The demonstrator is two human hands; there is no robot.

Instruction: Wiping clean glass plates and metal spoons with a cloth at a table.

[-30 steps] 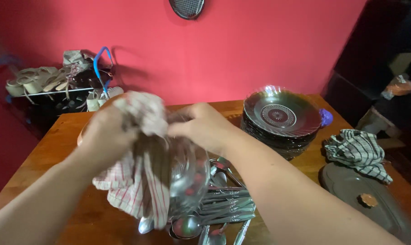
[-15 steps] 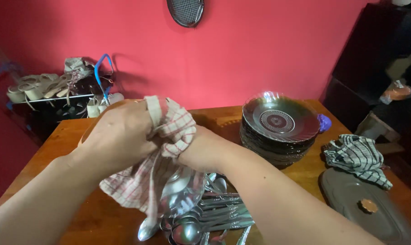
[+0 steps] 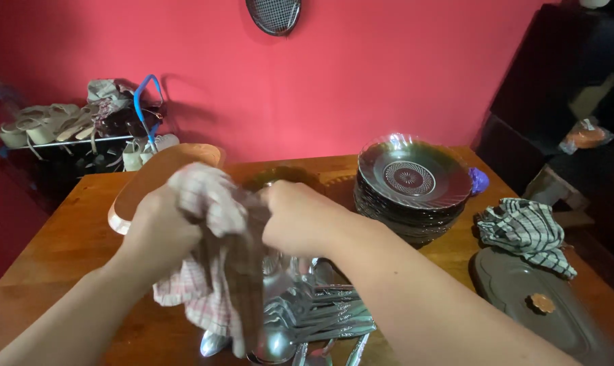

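Over the middle of the wooden table [image 3: 69, 244], my left hand [image 3: 159, 234] is closed on a red-and-white checked cloth [image 3: 208, 298] that hangs down between my hands. My right hand [image 3: 300, 218] grips the top of a clear glass bowl [image 3: 277, 266], which is mostly hidden by the cloth and my fingers. The cloth is bunched against the bowl. Just under my hands lies a pile of several steel spoons [image 3: 320, 318].
A stack of dark glass plates [image 3: 412, 181] stands at the back right, with a small purple thing [image 3: 480, 180] beside it. A black-and-white checked cloth [image 3: 524, 230] rests on a dark oval tray [image 3: 558, 318]. An orange bowl [image 3: 144, 186] and a dark bowl [image 3: 280, 176] sit behind my hands. A shoe rack [image 3: 69, 132] stands by the red wall.
My hands have turned the cloth over the bowl and dropped lower. The left hand shifted left with the bunched cloth, which uncovered the orange bowl and dark bowl behind.
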